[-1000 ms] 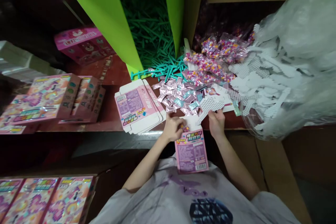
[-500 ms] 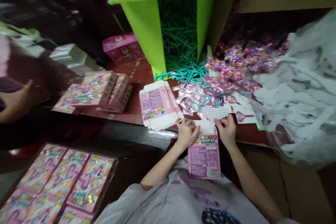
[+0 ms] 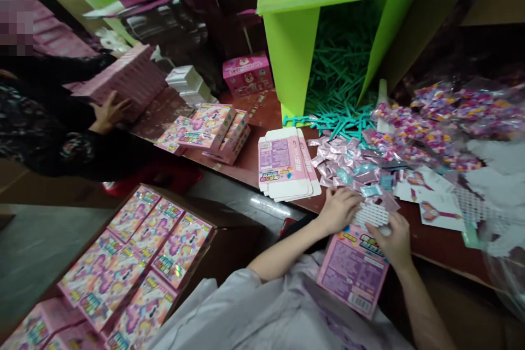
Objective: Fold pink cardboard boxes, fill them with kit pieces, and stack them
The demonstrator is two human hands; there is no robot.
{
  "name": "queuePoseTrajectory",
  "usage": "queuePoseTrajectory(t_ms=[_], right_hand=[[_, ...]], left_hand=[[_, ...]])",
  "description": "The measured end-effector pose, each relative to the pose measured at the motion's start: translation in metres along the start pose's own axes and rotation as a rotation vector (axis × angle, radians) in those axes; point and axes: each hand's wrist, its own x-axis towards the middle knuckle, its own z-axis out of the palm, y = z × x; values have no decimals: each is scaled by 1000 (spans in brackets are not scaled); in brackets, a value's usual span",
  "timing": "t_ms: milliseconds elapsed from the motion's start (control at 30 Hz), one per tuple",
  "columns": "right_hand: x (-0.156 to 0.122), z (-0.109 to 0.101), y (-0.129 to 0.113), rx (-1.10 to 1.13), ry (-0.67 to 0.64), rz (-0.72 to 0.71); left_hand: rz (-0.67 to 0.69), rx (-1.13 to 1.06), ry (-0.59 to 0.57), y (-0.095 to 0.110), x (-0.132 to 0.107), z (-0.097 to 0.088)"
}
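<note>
White grid (image 3: 372, 215), pinched in right hand (image 3: 397, 238)

The head camera looks forward and down from near above the pink carton (image 3: 353, 273) and table (image 3: 248, 170).

The white grid (image 3: 371, 214) has moved lower into the pink box (image 3: 351, 272). The right hand (image 3: 394, 239) has moved to the box's upper edge.

Left hand (image 3: 339, 211) — curled, right hand (image 3: 392, 236) — pinching
</note>
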Motion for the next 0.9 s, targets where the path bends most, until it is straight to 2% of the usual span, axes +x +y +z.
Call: queuePoseTrajectory(t_ms=[100, 167, 233, 300, 367, 500, 633, 767, 833, 900], right_hand=[[-9, 2, -10, 15, 238, 46], [-15, 4, -17, 64, 410, 206], [-19, 7, -20, 118, 500, 396], [-22, 11, -21, 204, 517, 514], [-23, 13, -21, 337, 517, 567], [-28, 12, -21, 483, 516, 651], [-35, 11, -23, 613, 537, 707], [-39, 12, -23, 638, 533, 778], [-40, 11, -23, 602, 523, 815], [-43, 10, -24, 622, 568, 843]], left_hand=[[17, 22, -105, 3, 0, -5], [35, 4, -181, 7, -1, -10], [65, 31, -277, 12, -1, -15], [90, 108, -362, 16, 2, -21], [119, 159, -429, 19, 10, -28], [137, 144, -483, 21, 27, -38], [200, 266, -462, 25, 19, -22], [141, 213, -513, 22, 1, -1], [142, 171, -500, 18, -5, 0], [175, 162, -461, 17, -9, -5]])
